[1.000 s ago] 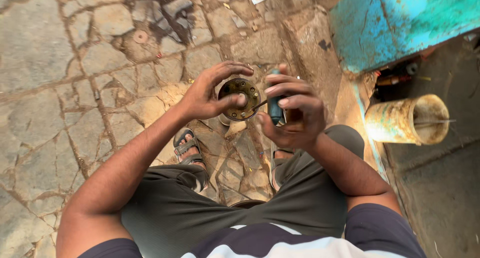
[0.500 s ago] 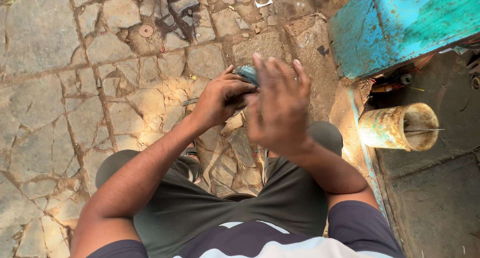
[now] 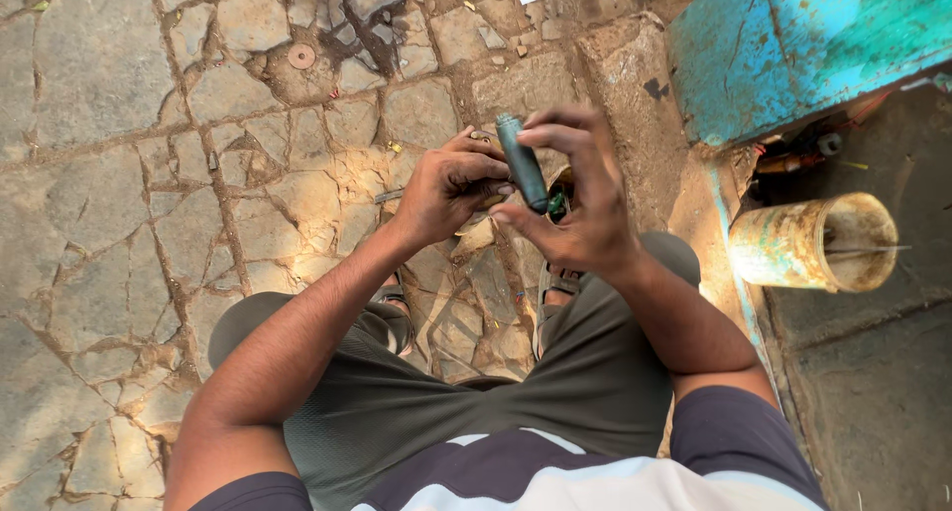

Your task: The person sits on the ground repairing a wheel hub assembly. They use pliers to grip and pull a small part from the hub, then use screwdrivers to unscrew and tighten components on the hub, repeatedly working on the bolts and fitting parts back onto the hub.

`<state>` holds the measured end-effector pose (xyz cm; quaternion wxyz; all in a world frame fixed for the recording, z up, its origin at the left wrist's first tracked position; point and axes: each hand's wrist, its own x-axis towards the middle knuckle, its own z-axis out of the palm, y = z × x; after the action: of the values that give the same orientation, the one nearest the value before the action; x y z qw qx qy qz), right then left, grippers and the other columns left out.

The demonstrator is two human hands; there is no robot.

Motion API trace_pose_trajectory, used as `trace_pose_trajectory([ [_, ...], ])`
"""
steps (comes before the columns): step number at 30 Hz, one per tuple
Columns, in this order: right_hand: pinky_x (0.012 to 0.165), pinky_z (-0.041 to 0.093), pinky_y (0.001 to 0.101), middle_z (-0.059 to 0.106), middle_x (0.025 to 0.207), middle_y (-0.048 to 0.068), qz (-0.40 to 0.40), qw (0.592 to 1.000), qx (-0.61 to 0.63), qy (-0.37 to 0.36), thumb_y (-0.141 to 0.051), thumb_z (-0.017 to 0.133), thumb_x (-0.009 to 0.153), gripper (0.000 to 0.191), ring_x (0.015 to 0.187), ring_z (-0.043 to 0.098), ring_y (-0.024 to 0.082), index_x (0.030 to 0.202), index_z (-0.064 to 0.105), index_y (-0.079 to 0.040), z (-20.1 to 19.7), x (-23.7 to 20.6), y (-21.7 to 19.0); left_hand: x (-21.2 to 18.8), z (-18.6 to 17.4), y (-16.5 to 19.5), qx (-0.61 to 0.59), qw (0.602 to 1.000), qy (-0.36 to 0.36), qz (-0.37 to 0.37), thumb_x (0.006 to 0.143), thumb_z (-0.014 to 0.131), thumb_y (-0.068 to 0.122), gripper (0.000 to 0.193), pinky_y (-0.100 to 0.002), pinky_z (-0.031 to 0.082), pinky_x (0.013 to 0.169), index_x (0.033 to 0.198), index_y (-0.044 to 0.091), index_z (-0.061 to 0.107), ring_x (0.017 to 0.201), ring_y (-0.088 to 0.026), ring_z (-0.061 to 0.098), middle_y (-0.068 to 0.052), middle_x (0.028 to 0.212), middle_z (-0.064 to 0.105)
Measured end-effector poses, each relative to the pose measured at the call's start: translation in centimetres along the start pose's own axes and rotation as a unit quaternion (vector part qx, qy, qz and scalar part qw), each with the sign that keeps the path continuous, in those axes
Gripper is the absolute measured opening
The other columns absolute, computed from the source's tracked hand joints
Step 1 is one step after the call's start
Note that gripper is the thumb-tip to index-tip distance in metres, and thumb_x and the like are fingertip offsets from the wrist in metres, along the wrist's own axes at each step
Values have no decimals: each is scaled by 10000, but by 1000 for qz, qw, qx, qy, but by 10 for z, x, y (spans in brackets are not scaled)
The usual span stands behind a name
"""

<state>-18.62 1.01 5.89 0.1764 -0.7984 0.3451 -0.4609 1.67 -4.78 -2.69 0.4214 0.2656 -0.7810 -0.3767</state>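
A dark, grimy tool handle (image 3: 522,162), stubby and cylindrical, is held upright between both hands above the knees. It is pinched by the fingers of the right hand (image 3: 575,199), while the left hand (image 3: 446,186) is curled around a partly hidden round metal part. Cracked stone floor (image 3: 119,174) lies beneath, and a rusty can (image 3: 808,243) is seen at right.

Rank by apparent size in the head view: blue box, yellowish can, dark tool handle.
1. Blue box, cut off by the frame.
2. Yellowish can.
3. Dark tool handle, held in the right hand; nearer the camera, so it looks enlarged.
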Motion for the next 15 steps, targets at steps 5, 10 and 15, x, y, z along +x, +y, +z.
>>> trace_pose_trajectory([
  [5,1140,590,400,677,1185,169,127,938,322,32,-397,733,1048,638,1189,731,274,1470,367,-89,3,-5,33,2,-1,-1,-27,999,-12,-34,875,847,172,217,-477,518,1036,1076,127,781,1100,-243,693,-76,1093,755],
  [10,929,569,373,686,1089,184,237,799,551,41,-405,708,1047,655,1009,692,248,1471,381,-28,20,2,48,3,3,-3,11,1000,0,-2,868,816,95,116,-559,357,1236,972,84,767,1146,-251,727,-86,1036,786],
  [15,1050,506,424,577,1161,239,76,962,242,105,-297,662,1056,534,1098,605,343,1410,348,-49,29,-15,12,-1,6,-5,-8,999,41,-12,861,840,140,172,-541,391,1225,1023,126,788,1066,-224,731,-61,1013,774],
])
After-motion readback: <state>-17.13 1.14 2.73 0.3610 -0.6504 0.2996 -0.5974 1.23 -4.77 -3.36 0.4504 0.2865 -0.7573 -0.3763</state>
